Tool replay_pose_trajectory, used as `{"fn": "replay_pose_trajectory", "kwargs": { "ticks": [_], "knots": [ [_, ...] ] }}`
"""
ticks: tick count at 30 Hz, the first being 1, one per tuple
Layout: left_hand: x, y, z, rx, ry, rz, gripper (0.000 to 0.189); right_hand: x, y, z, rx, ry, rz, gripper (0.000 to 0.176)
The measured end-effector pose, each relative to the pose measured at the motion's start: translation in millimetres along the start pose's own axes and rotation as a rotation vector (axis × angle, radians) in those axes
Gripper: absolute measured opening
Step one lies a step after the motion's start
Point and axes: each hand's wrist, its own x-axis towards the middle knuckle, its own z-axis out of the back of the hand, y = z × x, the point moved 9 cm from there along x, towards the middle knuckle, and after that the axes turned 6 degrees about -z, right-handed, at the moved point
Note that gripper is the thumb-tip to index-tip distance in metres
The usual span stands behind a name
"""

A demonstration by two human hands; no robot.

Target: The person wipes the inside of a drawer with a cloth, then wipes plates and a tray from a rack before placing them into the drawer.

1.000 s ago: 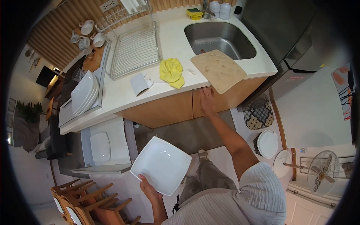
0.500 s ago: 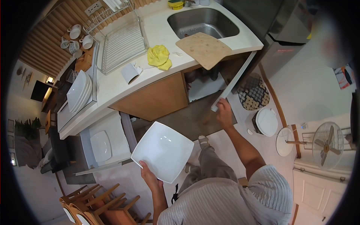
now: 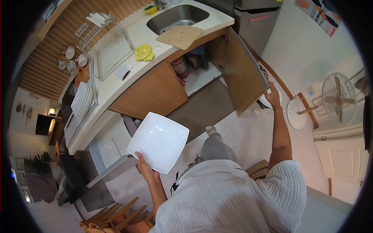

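Note:
A glossy white square plate (image 3: 160,139) is in my left hand (image 3: 147,167), whose thumb lies over its near edge. Out to the right, my right hand (image 3: 273,95) has its fingers around the free edge of a wooden cabinet door (image 3: 243,70), which stands wide open. Inside the cabinet under the sink, a red container (image 3: 179,67) and some dark items show. Left of the held plate, a pulled-out drawer (image 3: 108,171) contains another white plate (image 3: 110,153).
On the counter (image 3: 153,64) are a yellow cloth (image 3: 144,52), a wooden cutting board (image 3: 180,36) beside the sink (image 3: 194,15), a wire dish rack (image 3: 113,54) and stacked white plates (image 3: 82,99). A fan (image 3: 338,99) stands right; wooden chairs (image 3: 116,215) are at lower left.
My right hand has moved right with the cabinet door, which has swung wider and bares more of the cabinet. The plate stays in my left hand. The whole view has shifted.

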Motion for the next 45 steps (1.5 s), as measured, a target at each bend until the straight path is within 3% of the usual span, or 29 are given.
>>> {"fn": "replay_pose_trajectory", "kwargs": {
  "ticks": [2,6,12,14,16,18,20,24,26,30,32,33,34,36,39,42,43,45],
  "knots": [
    [2,-3,4,-0.008,0.043,-0.024,0.060,0,-20,9,0.160,-0.030,-0.101,0.042],
    [-3,-17,-7,0.032,0.091,-0.045,0.063,-1,-47,13,0.142,-0.234,-0.246,0.033],
    [4,-22,-16,0.007,0.096,-0.028,0.064,-21,-15,8,0.111,-0.331,-0.440,0.029],
    [9,-19,-15,-0.013,0.121,-0.035,0.064,-41,47,35,-0.513,-0.884,-0.331,0.027],
    [13,-19,-15,-0.031,0.086,-0.039,0.063,-36,83,18,-0.118,-0.865,-0.464,0.025],
    [16,-19,-15,-0.043,0.049,-0.044,0.063,-9,134,-30,0.151,-0.743,-0.198,0.019],
    [18,-18,-15,-0.037,0.008,-0.034,0.061,37,161,-129,0.689,-0.316,-0.261,0.016],
    [23,-28,-15,-0.072,-0.056,-0.078,0.060,89,332,-182,0.647,-0.138,0.255,0.012],
    [25,-29,-11,-0.087,-0.129,-0.083,0.061,108,395,-211,0.583,-0.008,0.373,0.013],
    [25,-38,-15,-0.127,-0.191,-0.094,0.062,139,480,-270,0.547,0.033,0.556,0.018],
    [27,-38,-14,-0.114,-0.226,-0.084,0.062,147,498,-314,0.001,0.013,0.546,0.026],
    [28,-39,-12,-0.130,-0.242,-0.093,0.062,160,501,-342,-0.077,0.214,0.556,0.031],
    [29,-38,-10,-0.156,-0.251,-0.099,0.062,177,505,-354,-0.060,0.353,0.473,0.023],
    [32,-40,-5,-0.203,-0.268,-0.120,0.062,210,513,-328,0.422,0.238,0.395,0.020],
    [36,-43,0,-0.241,-0.311,-0.152,0.060,238,509,-292,0.952,0.562,-0.116,0.029],
    [41,-51,1,-0.236,-0.288,-0.179,0.058,241,512,-273,1.594,0.765,-0.242,0.032],
    [44,-52,0,-0.240,-0.272,-0.180,0.058,241,508,-262,1.593,0.754,-0.219,0.032],
    [48,-61,-8,-0.259,-0.223,-0.238,0.059,225,521,-243,1.976,1.050,-0.221,0.040]
  ]
}}
